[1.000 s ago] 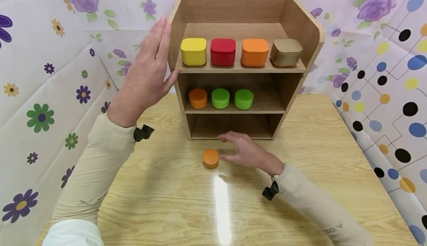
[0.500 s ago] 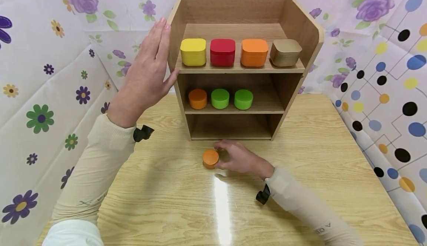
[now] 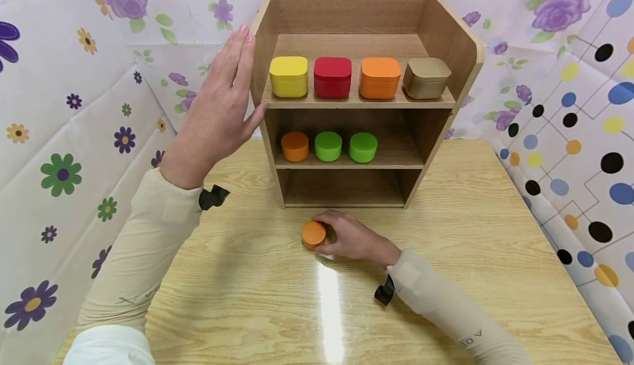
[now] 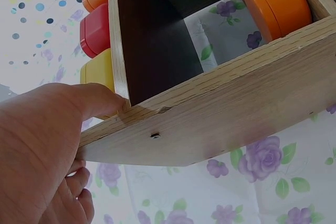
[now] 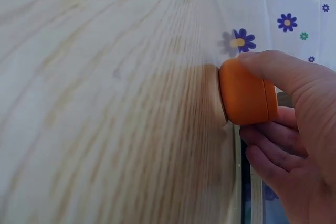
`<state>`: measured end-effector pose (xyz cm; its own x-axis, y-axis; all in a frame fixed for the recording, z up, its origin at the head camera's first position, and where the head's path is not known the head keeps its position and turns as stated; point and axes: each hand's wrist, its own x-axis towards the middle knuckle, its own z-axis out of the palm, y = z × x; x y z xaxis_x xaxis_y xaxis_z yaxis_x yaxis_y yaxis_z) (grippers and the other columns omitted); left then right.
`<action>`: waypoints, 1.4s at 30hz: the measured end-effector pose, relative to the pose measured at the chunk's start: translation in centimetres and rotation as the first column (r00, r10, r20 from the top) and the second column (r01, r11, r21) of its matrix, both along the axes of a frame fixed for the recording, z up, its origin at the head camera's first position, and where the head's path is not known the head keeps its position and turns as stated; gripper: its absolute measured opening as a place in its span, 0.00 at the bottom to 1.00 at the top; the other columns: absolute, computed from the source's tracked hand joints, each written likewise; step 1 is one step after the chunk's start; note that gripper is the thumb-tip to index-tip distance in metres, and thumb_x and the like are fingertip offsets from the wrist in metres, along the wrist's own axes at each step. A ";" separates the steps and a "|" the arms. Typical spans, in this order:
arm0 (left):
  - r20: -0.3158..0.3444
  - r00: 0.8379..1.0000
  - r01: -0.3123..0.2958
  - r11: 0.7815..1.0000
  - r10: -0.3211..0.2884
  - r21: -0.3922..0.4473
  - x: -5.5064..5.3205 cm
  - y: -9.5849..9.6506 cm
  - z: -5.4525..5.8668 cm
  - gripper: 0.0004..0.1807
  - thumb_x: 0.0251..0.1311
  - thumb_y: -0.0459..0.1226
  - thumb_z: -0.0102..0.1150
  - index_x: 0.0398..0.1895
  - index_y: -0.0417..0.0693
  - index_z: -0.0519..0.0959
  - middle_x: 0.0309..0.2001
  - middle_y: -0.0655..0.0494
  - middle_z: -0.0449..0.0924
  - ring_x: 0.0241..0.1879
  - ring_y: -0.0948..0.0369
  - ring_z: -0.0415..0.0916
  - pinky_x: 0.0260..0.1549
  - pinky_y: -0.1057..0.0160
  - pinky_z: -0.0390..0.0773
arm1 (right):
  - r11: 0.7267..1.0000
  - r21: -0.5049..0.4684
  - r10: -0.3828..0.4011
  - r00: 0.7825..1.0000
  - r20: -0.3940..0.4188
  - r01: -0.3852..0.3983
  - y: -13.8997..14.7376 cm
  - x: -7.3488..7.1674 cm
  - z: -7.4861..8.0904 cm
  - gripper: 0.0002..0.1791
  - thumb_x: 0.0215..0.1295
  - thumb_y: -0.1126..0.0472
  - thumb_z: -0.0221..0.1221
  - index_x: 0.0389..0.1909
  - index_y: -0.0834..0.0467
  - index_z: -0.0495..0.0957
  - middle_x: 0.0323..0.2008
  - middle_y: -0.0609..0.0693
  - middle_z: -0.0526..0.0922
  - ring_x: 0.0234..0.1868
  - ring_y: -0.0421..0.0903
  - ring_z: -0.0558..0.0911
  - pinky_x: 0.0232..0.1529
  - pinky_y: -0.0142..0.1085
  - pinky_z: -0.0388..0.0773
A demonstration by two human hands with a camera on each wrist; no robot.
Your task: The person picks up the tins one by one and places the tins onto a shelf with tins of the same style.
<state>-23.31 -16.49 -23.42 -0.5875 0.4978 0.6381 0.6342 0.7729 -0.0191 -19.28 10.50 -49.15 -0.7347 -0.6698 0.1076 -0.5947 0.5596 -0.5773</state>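
My left hand (image 3: 214, 101) rests against the left side of a small wooden shelf (image 3: 349, 104), its fingers straight in the head view. In the left wrist view its thumb (image 4: 97, 98) touches the panel's front edge. On the table before the shelf stands a round orange lidded box (image 3: 313, 234). My right hand (image 3: 350, 237) pinches it between thumb and fingers; in the right wrist view the orange box (image 5: 245, 92) still sits on the tabletop. The middle shelf holds another round orange box (image 3: 294, 146) and two green ones, a left one (image 3: 328, 146) and a right one (image 3: 363, 147).
On the top shelf stand rounded-square boxes: yellow (image 3: 289, 77), red (image 3: 332, 77), orange (image 3: 379, 78) and gold-brown (image 3: 426, 79). Below is the bottom compartment (image 3: 344, 188). The wooden table (image 3: 238, 299) meets patterned cloth walls (image 3: 559, 106) at the back and sides.
My right hand has moved left to the round orange box on the table and closed its thumb and fingers on it. The left hand has stayed against the shelf.
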 end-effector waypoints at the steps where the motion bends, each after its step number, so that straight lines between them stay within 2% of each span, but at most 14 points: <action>1: -0.001 1.000 0.001 1.000 -0.001 0.000 0.0 0.0 0.0 0.48 0.71 0.34 0.61 0.84 0.31 0.43 0.86 0.37 0.41 0.87 0.45 0.40 0.87 0.53 0.41 | 1.000 -0.001 0.000 1.000 -0.001 0.000 0.0 0.0 -0.1 0.39 0.60 0.51 0.77 0.69 0.62 0.76 0.63 0.54 0.84 0.64 0.49 0.83 0.68 0.44 0.81; 16: 0.013 1.000 -0.020 1.000 0.020 -0.014 -0.1 0.2 0.1 0.49 0.71 0.35 0.61 0.84 0.31 0.43 0.86 0.38 0.41 0.87 0.46 0.40 0.87 0.55 0.39 | 1.000 -0.005 0.001 1.000 -0.010 -0.001 -0.5 -0.3 -0.4 0.36 0.59 0.54 0.78 0.66 0.59 0.77 0.59 0.52 0.85 0.58 0.46 0.84 0.62 0.42 0.84; 31: 0.012 1.000 -0.023 1.000 0.023 -0.016 0.1 0.1 0.1 0.49 0.71 0.35 0.61 0.84 0.31 0.43 0.86 0.37 0.41 0.87 0.45 0.40 0.87 0.55 0.39 | 1.000 -0.001 0.003 1.000 0.004 -0.003 -0.4 -0.3 -0.2 0.36 0.58 0.53 0.78 0.66 0.60 0.78 0.60 0.52 0.85 0.60 0.47 0.84 0.63 0.42 0.84; 42: 0.009 1.000 -0.027 0.999 0.027 -0.021 0.1 0.1 0.2 0.48 0.72 0.35 0.61 0.84 0.31 0.43 0.86 0.37 0.41 0.87 0.45 0.40 0.87 0.54 0.40 | 1.000 0.015 -0.004 1.000 0.014 0.003 0.0 0.0 0.5 0.36 0.59 0.52 0.77 0.66 0.60 0.77 0.62 0.53 0.85 0.63 0.49 0.84 0.67 0.43 0.83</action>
